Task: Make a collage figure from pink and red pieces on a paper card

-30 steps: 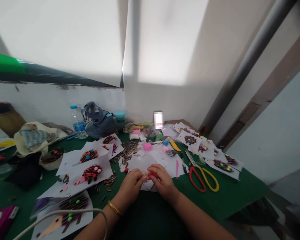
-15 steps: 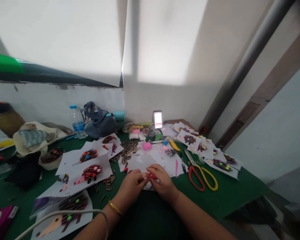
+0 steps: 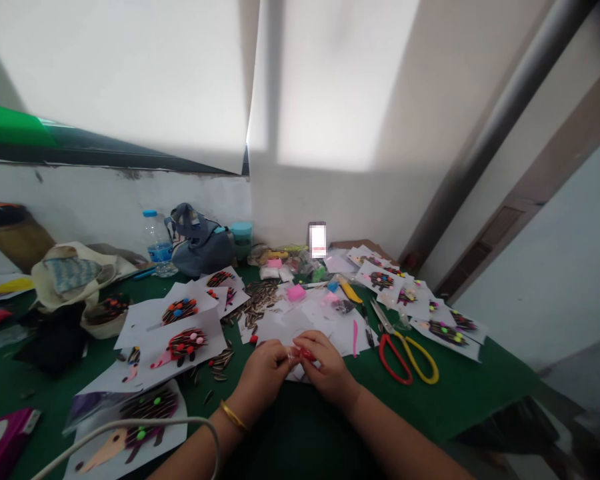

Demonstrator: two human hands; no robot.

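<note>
Between my two hands is a small lump of red modelling clay [image 3: 307, 354], with what looks like clear plastic around it. My left hand [image 3: 265, 369] pinches it from the left, finger and thumb pressed together. From the right, the fingers of my right hand [image 3: 331, 371] are closed over it and hide part of it. White paper sheets [image 3: 276, 325] lie just beyond the hands, a small red ball [image 3: 253, 339] beside the left one. On the sheets are a pink block [image 3: 296, 293] and a pink plastic knife [image 3: 355, 337]. A pile of sunflower seeds [image 3: 263, 301] spreads at their left.
Scissors [image 3: 409, 359] with red and yellow handles lie at right, near a black pen [image 3: 369, 332]. Hedgehog pictures stand in piles at left [image 3: 153, 350] and right [image 3: 417, 303]. Behind are a phone [image 3: 318, 240], a bag [image 3: 203, 247] and a water bottle [image 3: 159, 250]. A white cable [image 3: 145, 423] crosses the left forearm.
Both hands stay closed on the red clay, in nearly the same place. The whole view has shifted slightly, so things appear a little further right.
</note>
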